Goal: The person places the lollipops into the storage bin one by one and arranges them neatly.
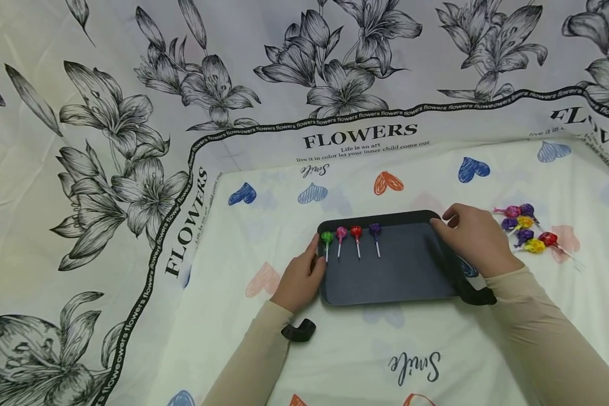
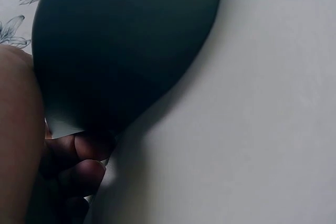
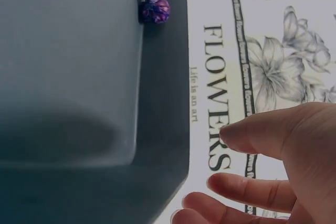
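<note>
A dark grey tray (image 1: 391, 276) lies on the cloth with a row of several lollipops along its far left part: a green lollipop (image 1: 327, 237), a pink lollipop (image 1: 341, 232), a red lollipop (image 1: 356, 232) and a purple lollipop (image 1: 375, 229). Their sticks point toward the person. My left hand (image 1: 300, 276) holds the tray by its left edge; in the left wrist view its fingers (image 2: 86, 177) curl in at the rim. At the far right corner is my right hand (image 1: 479, 237), its fingers loosely bent and, in the right wrist view, just apart from the tray rim.
To the right of my right hand lies a loose pile of wrapped lollipops (image 1: 525, 224) in purple, yellow, pink and red. The cloth (image 1: 264, 237) is printed with hearts, flowers and lettering. Black curved pieces (image 1: 299, 330) sit by both wrists.
</note>
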### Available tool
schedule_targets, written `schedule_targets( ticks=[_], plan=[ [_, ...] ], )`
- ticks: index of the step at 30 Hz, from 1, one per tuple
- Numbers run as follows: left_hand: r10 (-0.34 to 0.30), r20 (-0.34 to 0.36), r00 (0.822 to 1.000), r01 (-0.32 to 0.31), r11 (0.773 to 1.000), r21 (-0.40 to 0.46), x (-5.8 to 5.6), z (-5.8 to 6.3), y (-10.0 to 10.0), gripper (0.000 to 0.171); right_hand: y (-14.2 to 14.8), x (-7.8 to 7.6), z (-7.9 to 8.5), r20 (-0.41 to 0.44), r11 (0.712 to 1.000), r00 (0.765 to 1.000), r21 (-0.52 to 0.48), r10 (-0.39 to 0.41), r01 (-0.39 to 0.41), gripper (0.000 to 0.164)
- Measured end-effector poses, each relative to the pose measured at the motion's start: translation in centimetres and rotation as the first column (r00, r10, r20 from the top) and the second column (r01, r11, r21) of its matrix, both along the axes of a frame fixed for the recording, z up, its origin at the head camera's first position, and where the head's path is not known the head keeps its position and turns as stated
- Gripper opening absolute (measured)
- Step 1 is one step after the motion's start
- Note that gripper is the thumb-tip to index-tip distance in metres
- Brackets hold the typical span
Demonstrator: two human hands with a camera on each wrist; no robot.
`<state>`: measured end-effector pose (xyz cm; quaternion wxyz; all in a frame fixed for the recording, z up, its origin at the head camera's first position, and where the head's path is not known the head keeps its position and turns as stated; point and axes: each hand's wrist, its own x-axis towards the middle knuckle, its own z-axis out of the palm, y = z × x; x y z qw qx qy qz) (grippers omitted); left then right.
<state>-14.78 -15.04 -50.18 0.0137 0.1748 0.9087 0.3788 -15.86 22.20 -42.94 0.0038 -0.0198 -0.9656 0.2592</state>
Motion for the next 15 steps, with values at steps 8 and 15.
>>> schedule_targets(
  ticks=[8, 15],
  plan=[
    [-0.010, 0.001, 1.000, 0.010, 1.000, 0.010, 0.1, -0.1, 0.0, 0.061, 1.0, 0.6, 0.1, 0.038, 1.000, 0.999, -0.009, -0.021, 0.022, 0.059],
    [0.005, 0.004, 1.000, -0.005, 1.000, 0.012, 0.1, 0.0, 0.0, 0.061, 2.0, 1.0, 0.2, 0.023, 0.999, 0.999, 0.005, -0.044, 0.044, 0.058]
  ],
)
